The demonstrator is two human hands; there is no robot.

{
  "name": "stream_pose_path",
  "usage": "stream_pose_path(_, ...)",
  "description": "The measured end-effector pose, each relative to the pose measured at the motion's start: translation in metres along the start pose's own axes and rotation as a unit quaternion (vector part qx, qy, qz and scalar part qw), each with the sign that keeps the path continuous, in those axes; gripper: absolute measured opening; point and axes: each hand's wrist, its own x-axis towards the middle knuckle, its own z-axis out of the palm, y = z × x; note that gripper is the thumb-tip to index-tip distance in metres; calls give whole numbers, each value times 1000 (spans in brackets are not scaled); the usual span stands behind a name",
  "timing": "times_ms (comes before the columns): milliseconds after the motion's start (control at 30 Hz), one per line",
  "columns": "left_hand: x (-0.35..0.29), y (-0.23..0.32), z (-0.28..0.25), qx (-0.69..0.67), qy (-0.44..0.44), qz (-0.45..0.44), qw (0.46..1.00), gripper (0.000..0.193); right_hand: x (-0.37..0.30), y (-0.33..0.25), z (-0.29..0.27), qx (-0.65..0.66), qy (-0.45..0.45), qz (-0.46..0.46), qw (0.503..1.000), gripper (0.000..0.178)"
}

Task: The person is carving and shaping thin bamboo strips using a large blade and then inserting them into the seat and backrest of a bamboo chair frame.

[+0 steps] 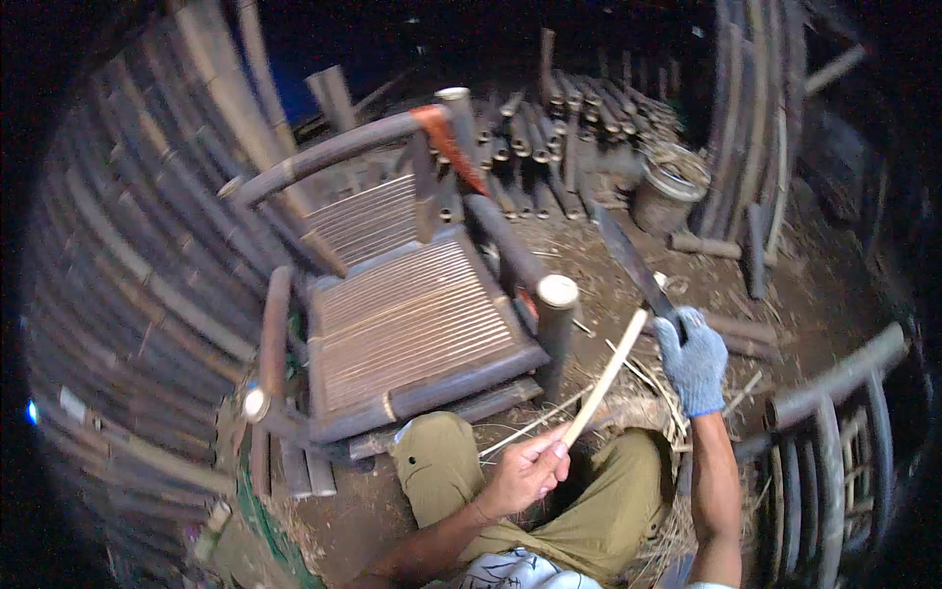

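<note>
Above my knees, my bare left hand (530,473) is closed round the lower end of a pale split bamboo strip (608,378), which slants up to the right. My right hand (694,361), in a grey knitted glove with a blue cuff, grips a large knife (631,257). Its dark blade points up and to the left, away from me, and the glove hides the handle. The strip's upper end lies close to the glove, and I see a small gap between the strip and the blade. Thin bamboo shavings (659,381) lie below the glove.
A bamboo armchair (422,314) with a slatted seat stands just ahead on the left. Behind it are stacked bamboo poles (535,133) and a filled bucket (670,191). A bamboo frame (834,422) stands at the right; a bamboo wall (128,245) runs along the left.
</note>
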Motion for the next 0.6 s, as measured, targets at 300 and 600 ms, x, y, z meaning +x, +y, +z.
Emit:
stream_pose_path(300, 17, -35, -29, -30, 146, 223, 963, 26, 6, 65, 2, 369, -73, 350, 858, 51)
stream_pose_path(600, 80, -7, 4, 318, 205, 479, 792, 29, -27, -100, 14, 597, -131, 417, 673, 23)
